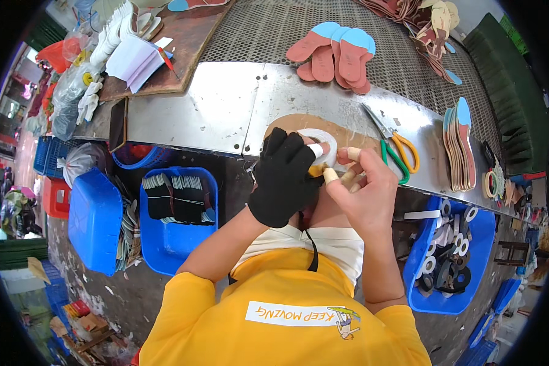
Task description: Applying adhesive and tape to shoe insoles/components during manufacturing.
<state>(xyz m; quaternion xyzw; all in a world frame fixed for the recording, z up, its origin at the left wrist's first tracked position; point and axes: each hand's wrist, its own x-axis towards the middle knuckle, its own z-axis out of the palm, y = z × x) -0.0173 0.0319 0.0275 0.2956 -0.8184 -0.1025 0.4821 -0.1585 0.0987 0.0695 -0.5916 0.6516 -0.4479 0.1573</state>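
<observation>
My left hand [285, 182], in a black fingerless-tipped glove, is closed round a roll of white tape [332, 145] at the metal table's front edge. Light wrapping covers a fingertip that pokes out of the glove. Close by on the right, my bare right hand [369, 194] has its thumb and fingers curled in a pinch beside the roll. Pale covers sit on several of its fingertips; what lies between them is too small to make out. Beneath the roll lies a brown board [280, 124]. Scissors [398, 146] with green and orange handles rest to its right.
Red and blue insoles [341, 55] lie on mesh at the back; a stack of insoles [460, 143] stands at right. A phone [118, 125] lies by the left edge. Below are a blue bin of tape rolls [485, 244] and a blue bin of black bundles [158, 253].
</observation>
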